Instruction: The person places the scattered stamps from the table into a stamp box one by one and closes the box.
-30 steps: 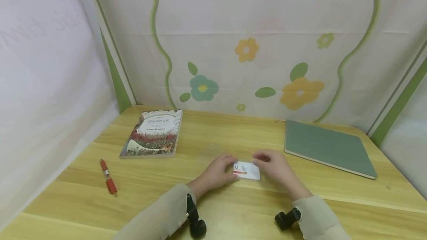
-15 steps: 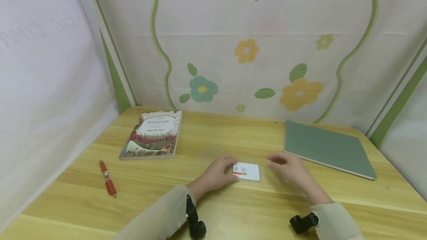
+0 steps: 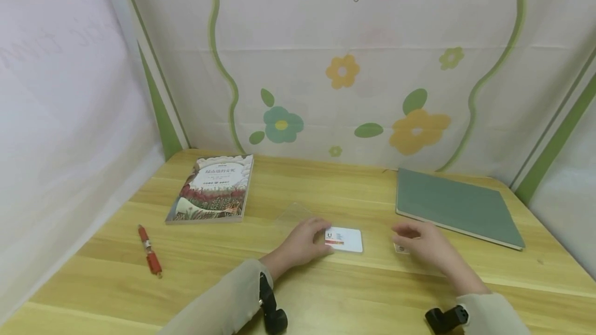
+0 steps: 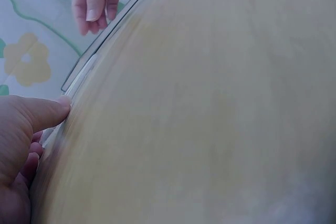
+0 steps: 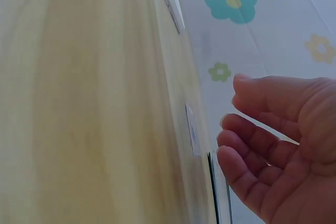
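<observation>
The left hand (image 3: 302, 242) rests on the bench (image 3: 326, 293), fingertips touching the left edge of a white card (image 3: 345, 239). The right hand (image 3: 421, 244), fingers loosely curled and holding nothing, hovers over a small clear piece (image 3: 400, 248) well right of the card.

Two bare hands are seen, the left hand (image 3: 302, 244) and the right hand (image 3: 426, 246), with no rings or gloves worn. Each forearm is covered by a loose beige sleeve (image 3: 223, 299) of soft, plain cloth, ended just behind the wrist; the right sleeve (image 3: 493, 317) is cut off by the frame edge. Below each wrist a small black camera mount (image 3: 272, 309) is strapped, blocky and matte, with a rounded end; the right-hand mount (image 3: 444, 318) is seen as a short dark cylinder. Short, unpainted fingernails (image 4: 92, 15) are shown in the wrist views.
</observation>
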Demonstrator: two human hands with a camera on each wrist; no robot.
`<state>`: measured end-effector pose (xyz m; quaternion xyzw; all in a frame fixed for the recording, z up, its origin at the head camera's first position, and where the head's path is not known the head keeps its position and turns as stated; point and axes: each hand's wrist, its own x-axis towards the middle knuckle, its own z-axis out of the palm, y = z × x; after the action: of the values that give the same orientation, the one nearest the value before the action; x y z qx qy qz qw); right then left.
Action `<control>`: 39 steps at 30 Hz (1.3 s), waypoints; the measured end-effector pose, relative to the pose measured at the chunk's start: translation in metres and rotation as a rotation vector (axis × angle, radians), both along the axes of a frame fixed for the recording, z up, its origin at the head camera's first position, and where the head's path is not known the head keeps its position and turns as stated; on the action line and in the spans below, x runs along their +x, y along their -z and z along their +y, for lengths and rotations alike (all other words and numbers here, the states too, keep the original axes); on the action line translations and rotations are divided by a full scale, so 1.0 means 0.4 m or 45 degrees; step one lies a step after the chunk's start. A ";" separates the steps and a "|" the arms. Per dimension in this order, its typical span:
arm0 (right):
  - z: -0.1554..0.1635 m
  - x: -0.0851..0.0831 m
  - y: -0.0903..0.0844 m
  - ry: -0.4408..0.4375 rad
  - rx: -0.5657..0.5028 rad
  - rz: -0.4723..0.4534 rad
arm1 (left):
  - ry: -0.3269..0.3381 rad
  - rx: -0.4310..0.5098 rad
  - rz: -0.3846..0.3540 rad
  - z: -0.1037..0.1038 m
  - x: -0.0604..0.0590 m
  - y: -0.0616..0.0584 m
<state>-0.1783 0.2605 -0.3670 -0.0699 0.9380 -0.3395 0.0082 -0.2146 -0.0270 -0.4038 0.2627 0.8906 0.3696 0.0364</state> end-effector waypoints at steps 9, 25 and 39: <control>0.047 -0.001 0.020 -0.014 0.018 0.007 | -0.024 -0.009 -0.014 0.001 0.003 -0.001; 0.057 -0.012 0.056 -0.039 0.046 0.078 | -0.013 -0.005 0.001 -0.003 0.001 0.004; 0.053 -0.007 0.059 0.016 -0.026 -0.007 | -0.005 -0.010 -0.002 -0.002 -0.002 0.006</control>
<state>-0.1811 0.2816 -0.3907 -0.0632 0.9348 -0.3494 0.0081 -0.2154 -0.0278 -0.4062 0.2605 0.8926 0.3662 0.0375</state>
